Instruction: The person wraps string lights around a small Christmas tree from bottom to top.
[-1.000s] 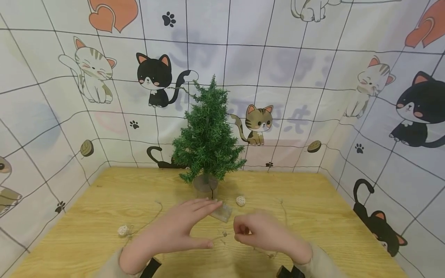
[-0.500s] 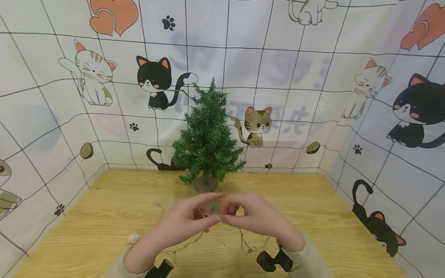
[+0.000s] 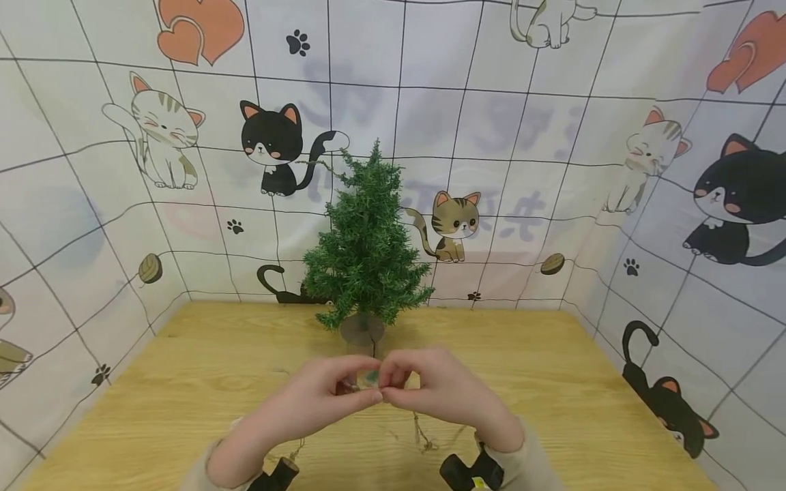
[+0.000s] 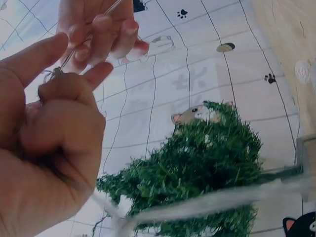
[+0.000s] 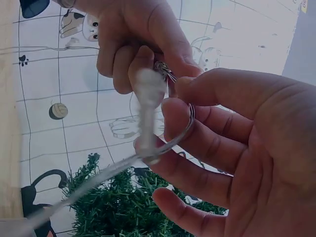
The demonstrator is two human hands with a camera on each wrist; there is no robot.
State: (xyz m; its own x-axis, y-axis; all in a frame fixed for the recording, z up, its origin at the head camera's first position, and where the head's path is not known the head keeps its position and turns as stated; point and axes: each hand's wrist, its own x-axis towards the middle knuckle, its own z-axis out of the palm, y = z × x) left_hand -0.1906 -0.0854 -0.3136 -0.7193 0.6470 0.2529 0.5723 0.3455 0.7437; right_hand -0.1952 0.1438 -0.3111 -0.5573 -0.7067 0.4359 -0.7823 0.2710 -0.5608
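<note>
My left hand (image 3: 313, 399) and right hand (image 3: 439, 385) meet fingertip to fingertip above the table, in front of the small artificial Christmas tree (image 3: 368, 245). A thin, light wire (image 5: 191, 118) runs between them. In the left wrist view, the left thumb and fingers hold it near a small tangled knot (image 4: 57, 74). Thumb and index finger of the right hand pinch the wire, as the right wrist view shows, while its other fingers are loosely bent. A blurred pale strand (image 4: 197, 205) crosses close to the left wrist camera. Parts of the wire are hidden by the fingers.
The tree's round grey base (image 3: 362, 331) stands on the wooden table (image 3: 516, 354) near the back. Wire (image 3: 424, 440) dangles below the right hand. A white woven ball (image 4: 303, 71) lies on the table in the left wrist view. Cat-print cloth (image 3: 491, 136) encloses the table.
A second ago the hands were apart, the left with fingers spread. They have come together at the wire, and the left now grips it. Both have since shifted slightly left.
</note>
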